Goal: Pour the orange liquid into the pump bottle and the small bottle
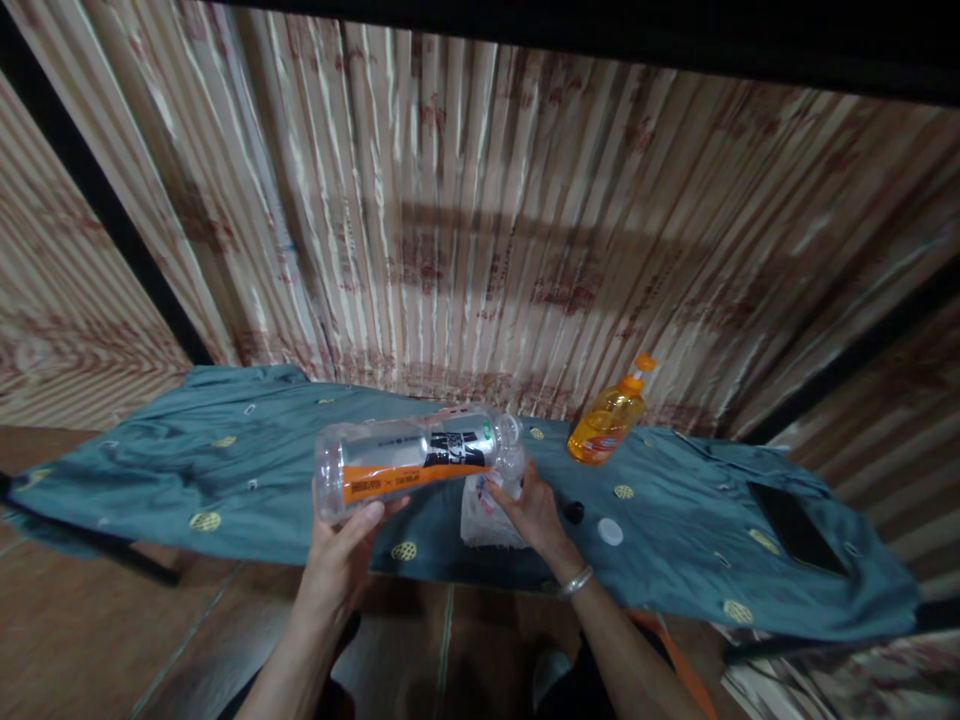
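My left hand (349, 545) is closed around the base end of a large clear drink bottle (412, 460) with an orange, silver and black label. The bottle lies nearly level in the air, its neck pointing right. At that neck, my right hand (536, 510) is closed on a second piece of clear plastic (510, 462), seemingly a smaller bottle with a pinkish-blue label, partly hidden by my fingers. The two touch or overlap there; I cannot tell which. Below them, a white folded cloth or tissue pack (491, 525) lies on the blue-green tablecloth (270, 500).
Right of my hands lie a black cap (574, 512) and a white round lid (610, 531). An orange pump bottle (606, 425) stands behind them. Farther right rests a dark flat phone or tablet (796, 527). A patterned curtain (465, 250) hangs behind the table; dark metal poles (112, 200) frame it.
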Demonstrator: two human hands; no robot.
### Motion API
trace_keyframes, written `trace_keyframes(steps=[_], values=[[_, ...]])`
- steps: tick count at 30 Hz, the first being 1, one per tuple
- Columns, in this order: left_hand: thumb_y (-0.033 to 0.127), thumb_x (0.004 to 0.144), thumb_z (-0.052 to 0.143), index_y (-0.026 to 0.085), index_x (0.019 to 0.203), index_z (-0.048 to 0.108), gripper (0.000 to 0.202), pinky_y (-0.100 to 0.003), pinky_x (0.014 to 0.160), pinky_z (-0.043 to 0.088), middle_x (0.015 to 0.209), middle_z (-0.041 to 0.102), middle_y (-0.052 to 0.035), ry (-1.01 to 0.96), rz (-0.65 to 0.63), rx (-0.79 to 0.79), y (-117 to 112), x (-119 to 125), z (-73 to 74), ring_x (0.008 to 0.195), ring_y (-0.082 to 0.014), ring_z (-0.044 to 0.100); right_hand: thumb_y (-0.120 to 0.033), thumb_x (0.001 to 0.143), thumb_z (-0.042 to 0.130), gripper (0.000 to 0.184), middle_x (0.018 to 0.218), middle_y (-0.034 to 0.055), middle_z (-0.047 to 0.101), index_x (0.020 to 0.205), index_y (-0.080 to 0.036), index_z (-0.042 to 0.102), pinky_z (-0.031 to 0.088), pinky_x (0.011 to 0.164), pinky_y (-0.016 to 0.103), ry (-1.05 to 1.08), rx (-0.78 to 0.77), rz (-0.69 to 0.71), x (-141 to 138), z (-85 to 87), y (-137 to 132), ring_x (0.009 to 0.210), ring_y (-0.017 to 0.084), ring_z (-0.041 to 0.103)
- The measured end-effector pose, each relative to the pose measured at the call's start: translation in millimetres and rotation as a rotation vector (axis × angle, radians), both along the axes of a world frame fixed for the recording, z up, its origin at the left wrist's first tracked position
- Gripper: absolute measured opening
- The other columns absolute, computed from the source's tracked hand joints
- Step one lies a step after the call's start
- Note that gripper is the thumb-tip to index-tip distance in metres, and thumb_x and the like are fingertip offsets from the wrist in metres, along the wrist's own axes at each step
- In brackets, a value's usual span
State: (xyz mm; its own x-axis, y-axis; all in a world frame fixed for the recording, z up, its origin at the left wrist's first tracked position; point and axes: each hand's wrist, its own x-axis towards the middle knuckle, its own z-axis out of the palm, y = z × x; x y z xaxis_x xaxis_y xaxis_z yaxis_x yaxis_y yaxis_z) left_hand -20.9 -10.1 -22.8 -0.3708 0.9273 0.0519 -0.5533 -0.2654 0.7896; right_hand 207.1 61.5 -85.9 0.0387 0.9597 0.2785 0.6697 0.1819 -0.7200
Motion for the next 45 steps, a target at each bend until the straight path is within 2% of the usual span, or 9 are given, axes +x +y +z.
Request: trace_keyframes(steps=[7,12,18,26,29,35,39,43,45], values=[[0.023,0.057,0.086,0.025,0.102,0.067,0.049,-0.041,0.077,0.060,0.092,0.073,-0.0009,-0.009,0.005,-0.011,1,1,-0.1,0.085,-0.0210,0.068,-0.040,0.080,0.066,0.046,0.094,0.0082,0.073,0.117,-0.016,0.053,0.054,0.075,0.032,-0.003,0.001,-0.003,0,1.3,0,0.085,0.026,0.072],[0.027,0.051,0.088,0.023,0.091,0.068,0.046,-0.043,0.077,0.060,0.088,0.074,-0.0019,-0.011,0.004,-0.050,1,3,7.4,0.086,-0.0233,0.068,-0.040,0.081,0.066,0.047,0.097,0.0101,0.073,0.119,-0.016,0.052,0.053,0.077,0.033,-0.011,0.004,0.001,0,2.5,-1,0.088,0.026,0.071],[0.027,0.048,0.088,0.023,0.077,0.065,0.038,-0.044,0.076,0.058,0.084,0.072,0.0009,-0.032,0.024,-0.055,0,6,11.4,0.084,-0.0219,0.066,-0.040,0.082,0.065,0.044,0.093,0.0107,0.073,0.116,-0.015,0.051,0.052,0.074,0.032,-0.012,-0.044,0.008,0,6.1,-1,0.085,0.026,0.071],[0.026,0.051,0.087,0.024,0.087,0.063,0.043,-0.048,0.081,0.056,0.073,0.065,0.0044,-0.007,0.053,-0.041,0,8,16.2,0.075,-0.0180,0.064,-0.041,0.080,0.064,0.038,0.094,0.0089,0.073,0.108,-0.017,0.054,0.051,0.075,0.031,-0.012,-0.054,0.014,-1,6.8,1,0.088,0.026,0.071],[0.027,0.050,0.088,0.022,0.083,0.065,0.040,-0.047,0.079,0.057,0.077,0.068,0.0022,-0.002,0.045,-0.042,2,6,16.9,0.076,-0.0187,0.064,-0.042,0.079,0.065,0.040,0.094,0.0081,0.073,0.108,-0.018,0.054,0.051,0.075,0.031,-0.009,-0.054,0.002,-1,6.5,2,0.088,0.026,0.071],[0.027,0.043,0.091,0.021,0.071,0.069,0.036,-0.044,0.074,0.060,0.062,0.064,0.0040,-0.034,0.013,-0.065,5,4,17.1,0.067,-0.0158,0.062,-0.040,0.079,0.066,0.039,0.092,0.0074,0.073,0.110,-0.018,0.055,0.050,0.074,0.030,0.005,-0.050,0.001,0,5.1,1,0.087,0.025,0.071],[0.029,0.040,0.091,0.018,0.061,0.066,0.035,-0.045,0.075,0.060,0.065,0.065,0.0024,-0.039,-0.002,-0.090,6,3,16.2,0.068,-0.0163,0.062,-0.041,0.080,0.065,0.042,0.090,0.0081,0.073,0.111,-0.016,0.053,0.050,0.073,0.030,-0.008,-0.044,-0.013,0,4.1,1,0.085,0.025,0.071],[0.030,0.046,0.089,0.021,0.075,0.069,0.036,-0.050,0.081,0.058,0.079,0.069,0.0001,-0.014,-0.020,-0.086,7,0,13.1,0.081,-0.0218,0.066,-0.043,0.079,0.066,0.040,0.087,0.0059,0.073,0.108,-0.018,0.053,0.050,0.071,0.030,-0.013,-0.029,-0.006,1,2.0,2,0.082,0.025,0.071],[0.029,0.047,0.088,0.022,0.078,0.069,0.038,-0.051,0.082,0.057,0.079,0.069,0.0007,-0.009,-0.030,-0.091,7,-1,12.6,0.083,-0.0226,0.065,-0.043,0.079,0.066,0.039,0.086,0.0053,0.072,0.107,-0.019,0.053,0.050,0.069,0.029,-0.007,-0.025,-0.010,1,1.2,2,0.081,0.025,0.071]])
